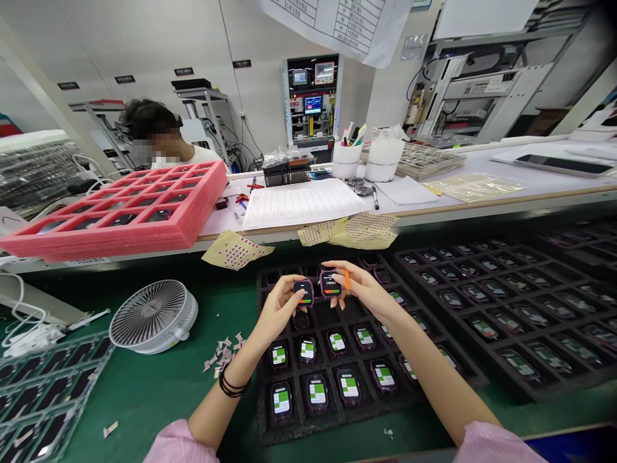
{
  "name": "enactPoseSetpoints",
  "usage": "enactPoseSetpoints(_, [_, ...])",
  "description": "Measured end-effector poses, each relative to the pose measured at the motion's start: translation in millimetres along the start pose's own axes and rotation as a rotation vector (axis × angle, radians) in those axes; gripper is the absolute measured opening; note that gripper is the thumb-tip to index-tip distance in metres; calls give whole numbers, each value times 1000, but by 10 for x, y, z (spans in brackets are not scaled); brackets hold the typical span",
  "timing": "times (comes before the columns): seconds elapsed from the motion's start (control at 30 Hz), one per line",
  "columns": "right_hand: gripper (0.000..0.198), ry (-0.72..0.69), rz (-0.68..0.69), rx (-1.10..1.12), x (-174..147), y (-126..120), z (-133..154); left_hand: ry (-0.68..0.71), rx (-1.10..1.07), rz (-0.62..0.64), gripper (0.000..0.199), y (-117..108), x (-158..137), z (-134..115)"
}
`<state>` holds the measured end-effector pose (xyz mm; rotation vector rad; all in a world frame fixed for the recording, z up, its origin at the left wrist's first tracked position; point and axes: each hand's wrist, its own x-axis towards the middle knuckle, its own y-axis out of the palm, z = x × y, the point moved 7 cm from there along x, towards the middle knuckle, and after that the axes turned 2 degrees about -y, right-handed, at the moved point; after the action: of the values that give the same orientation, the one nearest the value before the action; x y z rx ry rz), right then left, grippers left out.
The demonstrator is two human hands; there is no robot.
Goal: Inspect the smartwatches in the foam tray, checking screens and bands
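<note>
My left hand [280,305] grips a smartwatch case [303,292] with a lit screen, thumb resting on its face. Beside it, my right hand [359,286] has its fingers round a second lit smartwatch case [331,283]; an orange band circles one finger. Both watches are held up over a black foam tray [332,421]. Rows of watch cases sit in its pockets, many showing green and white screens, such as the watch [317,391] in the front row. Some pockets behind my hands are hidden.
Right of it lies another black foam tray [486,350] of watches. To the left stand a round fan [153,315], small scattered tabs [224,352] and a clear tray [53,392]. A pink foam tray [187,222] rests on the raised shelf, near papers [303,202]. A person [159,132] sits beyond.
</note>
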<state>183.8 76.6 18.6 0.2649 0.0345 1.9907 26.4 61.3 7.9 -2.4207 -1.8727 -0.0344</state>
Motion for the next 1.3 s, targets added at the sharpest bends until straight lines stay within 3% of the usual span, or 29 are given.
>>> enactPoseSetpoints(0.23, [34, 1, 10, 49, -6, -23, -31, -15, -23, -10, 38, -5, -9, -9])
enactPoseSetpoints(0.33, [45, 18, 40, 70, -9, -18, -18, -34, -82, 6, 36, -9, -17, -16])
enactPoseSetpoints(0.43, [51, 32, 61, 109, -18, -10, 13, -87, -244, 109, 37, 38, -44, -16])
enactPoseSetpoints(0.57, [48, 47, 132, 287, -46, 15, 28, -131, -551, 306, 55, 131, -113, -63])
enactPoseSetpoints(0.7, [50, 10, 139, 450, -61, -33, 36, -107, -684, 395, 59, 155, -155, -103])
enactPoseSetpoints(0.8, [50, 10, 106, 425, -55, -48, 37, -78, -623, 367, 60, 148, -159, -113])
enactPoseSetpoints(1.07, [30, -10, 25, 106, 3, 12, 2, 6, -122, 123, 46, 64, -90, -105])
enactPoseSetpoints(1.3, [37, -15, 80, 4, -4, 52, -14, 43, -22, 26, 44, -2, -31, -23])
